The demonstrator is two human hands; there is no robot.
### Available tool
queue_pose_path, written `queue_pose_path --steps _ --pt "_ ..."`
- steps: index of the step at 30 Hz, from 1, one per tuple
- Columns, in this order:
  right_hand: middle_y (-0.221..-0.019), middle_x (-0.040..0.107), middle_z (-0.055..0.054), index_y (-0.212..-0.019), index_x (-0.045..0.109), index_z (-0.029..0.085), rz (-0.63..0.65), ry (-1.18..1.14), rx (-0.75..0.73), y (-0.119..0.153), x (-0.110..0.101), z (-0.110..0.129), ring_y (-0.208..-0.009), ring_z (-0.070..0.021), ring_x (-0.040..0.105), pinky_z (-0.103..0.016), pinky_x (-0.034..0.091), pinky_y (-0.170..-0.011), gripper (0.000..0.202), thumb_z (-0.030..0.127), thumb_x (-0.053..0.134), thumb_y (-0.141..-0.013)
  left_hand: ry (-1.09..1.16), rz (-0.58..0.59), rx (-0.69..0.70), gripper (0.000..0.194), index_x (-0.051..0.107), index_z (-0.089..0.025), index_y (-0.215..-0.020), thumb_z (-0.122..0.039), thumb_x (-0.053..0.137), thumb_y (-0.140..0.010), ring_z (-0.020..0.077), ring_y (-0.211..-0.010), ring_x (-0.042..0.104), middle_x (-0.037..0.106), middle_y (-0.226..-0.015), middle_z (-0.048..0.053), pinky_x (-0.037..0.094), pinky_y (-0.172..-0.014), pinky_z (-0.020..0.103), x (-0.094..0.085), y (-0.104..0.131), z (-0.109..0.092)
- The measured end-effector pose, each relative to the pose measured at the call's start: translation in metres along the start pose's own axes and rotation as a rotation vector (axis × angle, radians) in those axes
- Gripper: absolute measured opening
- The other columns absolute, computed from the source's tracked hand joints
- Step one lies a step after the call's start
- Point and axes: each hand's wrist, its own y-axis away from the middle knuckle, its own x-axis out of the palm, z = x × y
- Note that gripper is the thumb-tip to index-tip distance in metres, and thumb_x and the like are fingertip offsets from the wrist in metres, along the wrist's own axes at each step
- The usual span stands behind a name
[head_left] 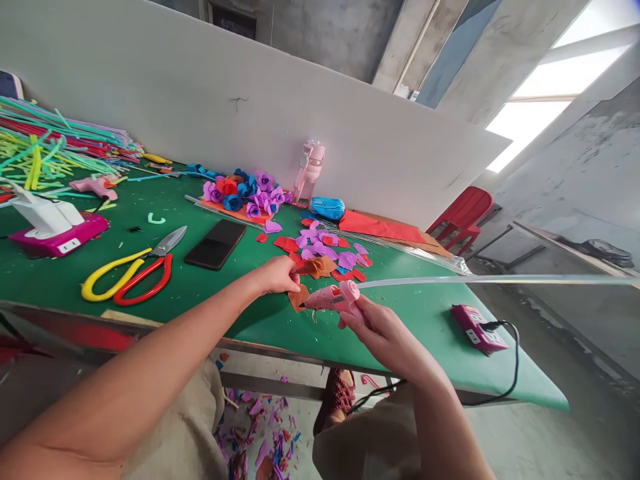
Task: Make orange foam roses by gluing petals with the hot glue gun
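The left hand (277, 275) has its thumb and fingers pinched on a piece of brown paper (299, 296) over the green bench (400, 347), while the right hand (377, 328) is wrapped around a pink glue gun (333, 298), its nozzle pointed at the paper and a long clear glue stick (440, 281) running from its back. Loose purple and red petals (317, 248) lie just beyond; a phone (216, 245) and scissors (163, 248) rest to the left

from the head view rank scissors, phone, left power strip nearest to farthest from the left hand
1. Phone: left of the left hand.
2. Scissors: left of the phone.
3. Left power strip: farther left, past the scissors.
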Motion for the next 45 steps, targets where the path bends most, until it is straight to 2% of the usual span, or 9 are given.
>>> queue_pose_path --steps 18,24,40,45 --pt "-0.067 0.057 0.000 -0.083 0.056 0.020 0.008 0.075 0.044 -0.0026 0.0033 -0.0016 -0.061 -0.0143 0.050 -0.025 0.037 -0.058 0.029 0.040 0.037 -0.092 -0.046 -0.017 0.024 0.005 0.055 -0.016 -0.057 -0.014 0.060 -0.056 0.0169 -0.065 0.057 0.062 -0.064 0.001 0.036 -0.056 0.024 0.0008 -0.0010 0.0001" --pt "-0.069 0.057 -0.001 -0.082 0.056 0.020 0.005 0.062 0.029 -0.0031 0.0033 -0.0001 -0.061 -0.0143 0.049 -0.025 0.037 -0.059 0.027 0.037 0.037 -0.092 -0.014 -0.023 0.035 0.007 0.054 -0.016 -0.056 -0.013 0.060 -0.056 0.0163 -0.063 0.055 0.060 -0.060 0.000 0.033 -0.052 0.023 0.0013 -0.0007 0.0008" --pt "-0.065 0.055 0.000 -0.078 0.051 0.021 -0.009 0.111 0.059 -0.0027 0.0018 -0.0024 -0.058 -0.0143 0.048 -0.025 0.034 -0.056 0.032 0.044 0.035 -0.093 0.006 -0.018 0.030 0.006 0.054 -0.016 -0.055 -0.013 0.060 -0.056 0.0158 -0.063 0.054 0.058 -0.058 0.000 0.032 -0.052 0.023 0.0012 -0.0005 0.0015" --pt "-0.066 0.058 -0.001 -0.084 0.053 0.020 -0.014 0.104 0.056 -0.0028 0.0012 -0.0021 -0.059 -0.0148 0.049 -0.026 0.033 -0.056 0.029 0.042 0.036 -0.092 0.003 -0.010 0.032 0.005 0.055 -0.016 -0.057 -0.014 0.060 -0.057 0.0157 -0.063 0.054 0.059 -0.060 0.000 0.033 -0.053 0.023 0.0013 -0.0012 0.0024"
